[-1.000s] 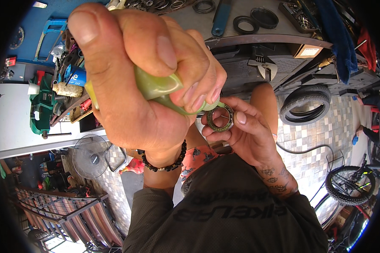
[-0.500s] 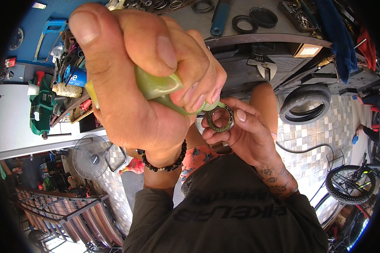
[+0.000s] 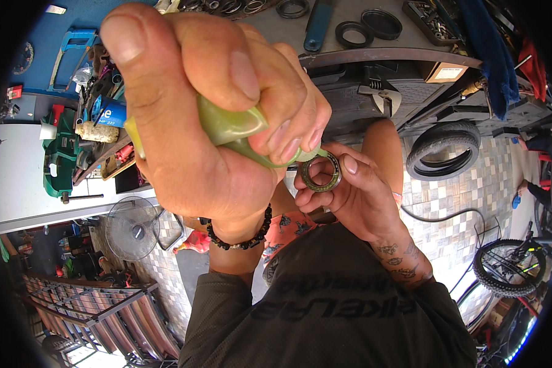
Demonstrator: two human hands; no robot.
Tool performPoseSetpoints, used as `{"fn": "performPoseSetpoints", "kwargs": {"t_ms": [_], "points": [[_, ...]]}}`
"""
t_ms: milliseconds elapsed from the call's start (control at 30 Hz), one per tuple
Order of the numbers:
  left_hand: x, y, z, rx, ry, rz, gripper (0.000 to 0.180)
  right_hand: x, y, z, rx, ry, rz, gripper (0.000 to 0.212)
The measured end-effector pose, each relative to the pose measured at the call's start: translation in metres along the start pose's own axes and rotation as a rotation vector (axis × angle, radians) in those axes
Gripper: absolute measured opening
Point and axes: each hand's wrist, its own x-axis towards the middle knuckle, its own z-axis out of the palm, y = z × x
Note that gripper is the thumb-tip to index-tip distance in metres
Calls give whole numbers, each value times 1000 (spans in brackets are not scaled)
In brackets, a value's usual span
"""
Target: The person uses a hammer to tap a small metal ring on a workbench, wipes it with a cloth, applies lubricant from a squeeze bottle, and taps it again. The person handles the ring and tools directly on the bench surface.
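Close to the camera, my left hand [image 3: 208, 116] is wrapped tightly around a soft, translucent yellow-green squeeze tube [image 3: 230, 126]. Its narrow pale end [image 3: 306, 155] reaches the upper rim of a ring-shaped bearing [image 3: 321, 187]. Between thumb and fingertips, my right hand [image 3: 365, 190] pinches this bearing from the right, its open middle facing up. Greenish material shows between the bearing's dark rims. My left palm and fingers cover much of the tube.
Beyond my hands is a bench [image 3: 331, 61] with a blue-handled tool [image 3: 318, 27], black rings [image 3: 354, 35] and a parts tray [image 3: 432, 24]. An adjustable wrench [image 3: 383, 98] hangs below its edge. Tyres [image 3: 443, 150] lie right; a fan [image 3: 132, 230] stands left.
Both hands keep their grips and have barely moved. The bearing and the tube's end have shifted very slightly to the right.
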Motion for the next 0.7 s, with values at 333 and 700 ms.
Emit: {"fn": "performPoseSetpoints", "kwargs": {"t_ms": [333,700], "points": [[7,1,9,0,6,-12,47,-1,0,0,16,3,7,45],[-3,0,5,-13,1,-11,49,-6,1,5,36,8,17,47]]}}
